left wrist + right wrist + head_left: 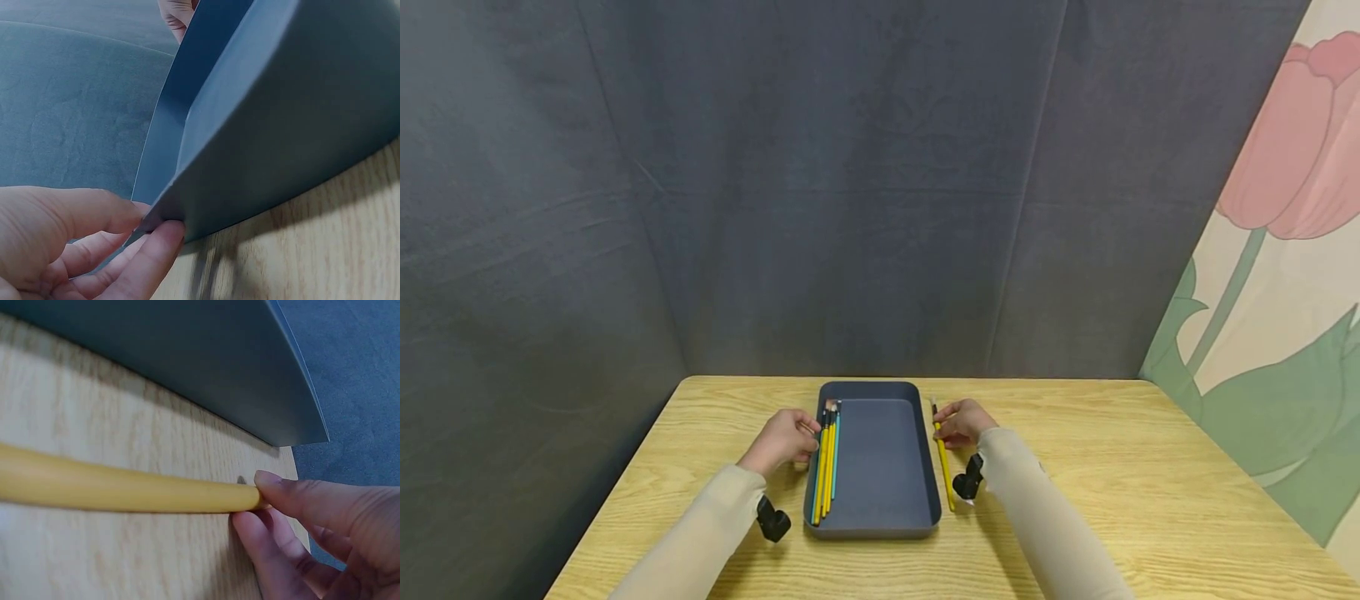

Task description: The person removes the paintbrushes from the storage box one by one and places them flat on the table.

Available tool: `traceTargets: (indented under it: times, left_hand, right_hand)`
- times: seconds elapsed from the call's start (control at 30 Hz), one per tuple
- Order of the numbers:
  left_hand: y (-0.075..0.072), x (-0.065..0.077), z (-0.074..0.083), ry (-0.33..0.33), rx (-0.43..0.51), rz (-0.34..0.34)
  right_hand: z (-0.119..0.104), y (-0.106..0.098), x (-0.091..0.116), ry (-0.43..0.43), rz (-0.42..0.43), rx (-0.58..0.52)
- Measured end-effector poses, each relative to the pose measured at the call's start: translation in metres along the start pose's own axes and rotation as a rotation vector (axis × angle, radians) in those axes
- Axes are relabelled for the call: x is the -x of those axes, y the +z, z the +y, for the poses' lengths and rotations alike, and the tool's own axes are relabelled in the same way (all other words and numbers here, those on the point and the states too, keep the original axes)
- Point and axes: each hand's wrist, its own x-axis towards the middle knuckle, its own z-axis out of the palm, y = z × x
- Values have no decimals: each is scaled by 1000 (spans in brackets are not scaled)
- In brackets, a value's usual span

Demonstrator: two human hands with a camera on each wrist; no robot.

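Observation:
A dark grey rectangular tray (883, 467) lies on the table. Along its left inner side rest several paintbrushes (827, 467), yellow and teal, bristles toward the far end. My left hand (786, 440) pinches the tray's left rim, thumb at the edge and a finger against the outer wall (262, 162) in the left wrist view. Just right of the tray, my right hand (964, 423) pinches a yellow paintbrush (945, 475) near its bristle end. In the right wrist view, the thumb and a finger grip its yellow handle (137, 487) low over the wood.
The light wooden table (1075, 467) spreads to both sides of the tray. Behind it hangs a dark grey curtain (850, 208). A wall covering with a pink tulip (1285, 150) stands at the right. A small black wrist camera (772, 518) sits on each sleeve.

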Motion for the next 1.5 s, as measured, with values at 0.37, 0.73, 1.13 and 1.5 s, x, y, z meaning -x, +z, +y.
traceTargets:
  times: [0.37,0.73,1.13,1.5]
  left_hand:
    - [1,0,-1,6,0,-1]
    - [2,0,-3,21,-3,3]
    - [1,1,-2,23,-3,5]
    - [1,2,-1,28,-9,0]
  right_hand:
    - [1,0,-1,-5,5,-3]
    - [1,-1,3,-20,-9,-29]
    - [3,0,0,-22,3,-31]
    - [3,0,-2,3,22,-18]
